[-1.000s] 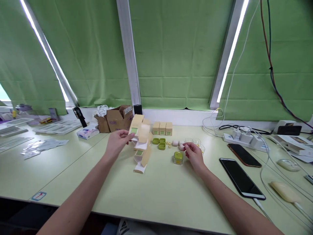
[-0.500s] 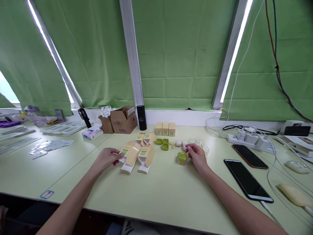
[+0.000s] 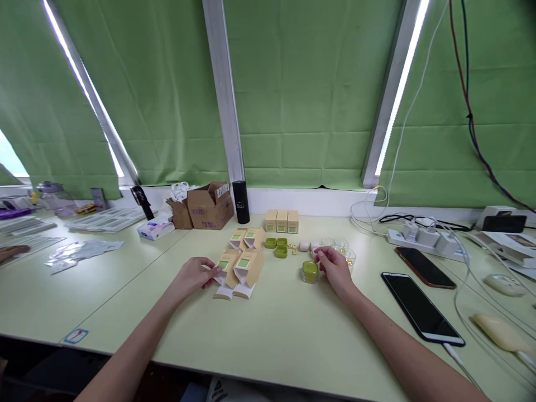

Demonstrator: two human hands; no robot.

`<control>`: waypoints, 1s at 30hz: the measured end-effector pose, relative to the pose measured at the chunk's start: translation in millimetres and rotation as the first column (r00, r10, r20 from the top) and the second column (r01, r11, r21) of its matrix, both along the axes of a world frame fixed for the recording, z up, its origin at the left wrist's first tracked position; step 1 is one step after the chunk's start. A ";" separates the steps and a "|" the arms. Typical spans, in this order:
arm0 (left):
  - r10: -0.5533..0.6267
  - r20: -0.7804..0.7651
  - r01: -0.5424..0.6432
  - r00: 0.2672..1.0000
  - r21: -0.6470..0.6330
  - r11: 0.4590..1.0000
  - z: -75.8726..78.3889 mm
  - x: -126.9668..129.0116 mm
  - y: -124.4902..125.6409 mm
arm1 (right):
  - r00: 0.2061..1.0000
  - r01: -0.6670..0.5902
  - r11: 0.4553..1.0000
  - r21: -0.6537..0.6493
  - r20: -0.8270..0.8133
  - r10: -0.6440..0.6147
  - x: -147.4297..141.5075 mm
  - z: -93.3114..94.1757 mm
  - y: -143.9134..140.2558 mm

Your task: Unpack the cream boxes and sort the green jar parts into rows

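At the left edge of a small open cardboard carton [image 3: 229, 267], my left hand [image 3: 199, 273] has its thumb and fingers closed. The carton has a green window and stands beside a similar open carton [image 3: 248, 267]; two more cartons [image 3: 245, 238] are behind. My right hand [image 3: 334, 267] has curled fingers just right of a clear jar with a green lid [image 3: 310, 272]; what its fingertips hold, if anything, is hidden. Near it are a pale pink cylinder [image 3: 304, 246] and clear cups [image 3: 341, 245]. Green square lids [image 3: 281, 252] and tiny yellow pieces [image 3: 294, 249] lie between.
Three closed cartons [image 3: 282, 221] stand at the back. Farther left are a brown box [image 3: 210, 207], a black cylinder [image 3: 240, 202] and a tissue pack [image 3: 156, 228]. Two phones [image 3: 422, 307], cables and a power strip [image 3: 427, 243] occupy the right. Another person's hand [image 3: 12, 252] is far left.
My left hand has moved right with the front-left carton, which now stands straighter against its neighbour. My right hand has barely moved. Another person's hand has come into view at far left.
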State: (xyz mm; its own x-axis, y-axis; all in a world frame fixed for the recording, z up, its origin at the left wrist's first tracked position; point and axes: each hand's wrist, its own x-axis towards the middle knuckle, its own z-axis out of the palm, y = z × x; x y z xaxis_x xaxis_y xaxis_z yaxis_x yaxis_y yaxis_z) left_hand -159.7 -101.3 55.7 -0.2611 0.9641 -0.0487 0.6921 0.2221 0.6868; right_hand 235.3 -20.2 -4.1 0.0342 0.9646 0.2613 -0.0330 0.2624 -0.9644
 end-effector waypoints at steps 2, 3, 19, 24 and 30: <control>0.016 -0.042 -0.016 0.999 0.000 1.000 1.3 3.2 -0.7 | 1.000 0.001 1.000 0.006 0.003 -0.001 0.4 -1.5 0.9; 0.023 -0.064 -0.023 0.998 0.000 1.000 1.7 3.8 -0.8 | 1.000 0.002 1.000 0.007 0.005 -0.002 0.7 -2.4 1.5; -0.109 -0.390 0.334 0.914 0.575 0.747 28.3 101.8 -16.3 | 0.995 0.032 0.999 -0.041 0.097 -0.027 1.3 -10.1 6.5; -0.440 -0.352 0.560 0.826 0.424 0.712 10.3 173.1 -0.2 | 0.998 -0.002 0.996 -0.086 0.064 0.008 1.7 -10.2 7.8; -0.585 -0.248 0.633 0.772 0.221 0.742 -4.0 216.4 31.2 | 0.999 -0.021 0.993 -0.114 0.026 0.025 2.3 -9.6 7.7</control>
State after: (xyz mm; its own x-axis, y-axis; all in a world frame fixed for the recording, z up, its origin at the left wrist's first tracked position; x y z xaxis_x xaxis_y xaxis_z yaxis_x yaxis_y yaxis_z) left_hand 56.7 -70.1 51.7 0.4060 0.8840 0.2318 0.7125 -0.4650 0.5254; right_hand 237.6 -12.5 -13.7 0.0061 0.9885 0.1509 -0.0109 0.1509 -0.9885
